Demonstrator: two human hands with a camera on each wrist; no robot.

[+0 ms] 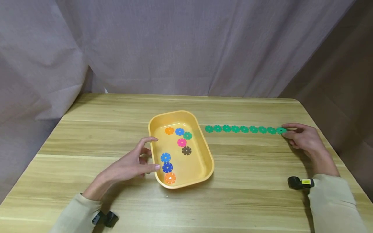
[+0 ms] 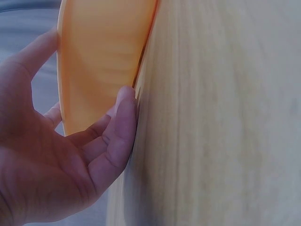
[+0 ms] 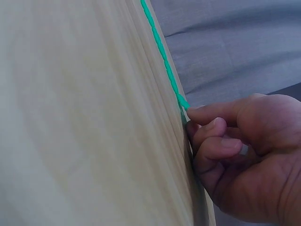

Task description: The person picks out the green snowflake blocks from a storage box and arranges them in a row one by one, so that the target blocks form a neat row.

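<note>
A yellow plastic tray (image 1: pixel 206 168) rests on the table with several notched, flower-shaped plastic discs lying inside. My left hand (image 1: pixel 132 165) grips its left wall, thumb and index finger over the rim and the other fingers outside. The left wrist view shows those fingers curled against the tray's outer wall (image 2: pixel 101 56). To the right of the tray runs a straight row of green discs (image 1: pixel 244 129). At its right end my right hand (image 1: pixel 307 138) pinches the last green disc (image 1: pixel 281 130). In the right wrist view that disc (image 3: pixel 183 101) tilts up slightly from the row.
Inside the tray are orange (image 1: pixel 169 130), light blue (image 1: pixel 179 131), green (image 1: pixel 187 135), pink (image 1: pixel 182 142), brown (image 1: pixel 186 150) and dark blue (image 1: pixel 167 167) discs. A grey curtain (image 1: pixel 186 48) hangs behind the wooden table (image 1: pixel 239 207). Each wrist wears a small black camera.
</note>
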